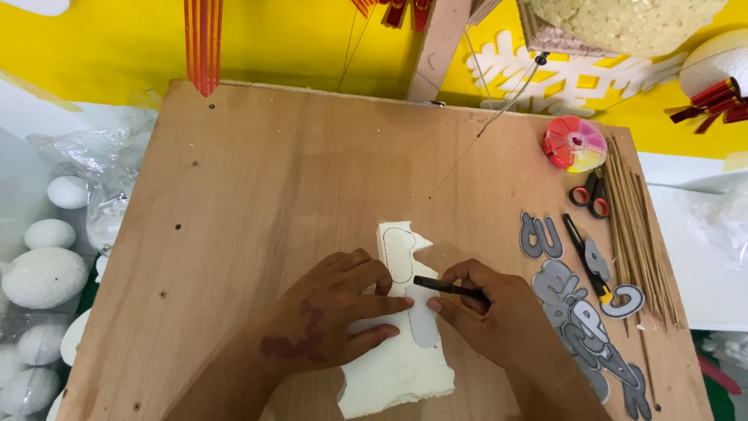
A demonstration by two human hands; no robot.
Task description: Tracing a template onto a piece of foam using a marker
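A white foam piece [401, 366] lies on the wooden board [273, 179], with a dark outline drawn near its top end. A grey paper template [425, 323] rests on the foam. My left hand [343, 308] lies flat on the foam, fingers pressing the template. My right hand [491, 308] grips a black pen [448, 287], its tip at the template's edge on the foam.
Grey cut-out shapes [580, 312], a black-and-yellow knife [588, 261], scissors [592, 195], thin wooden skewers [639, 226] and a round bead box [575, 143] lie at the board's right side. White foam eggs [43, 273] sit left of the board. A thin wire [483, 129] hangs over the board.
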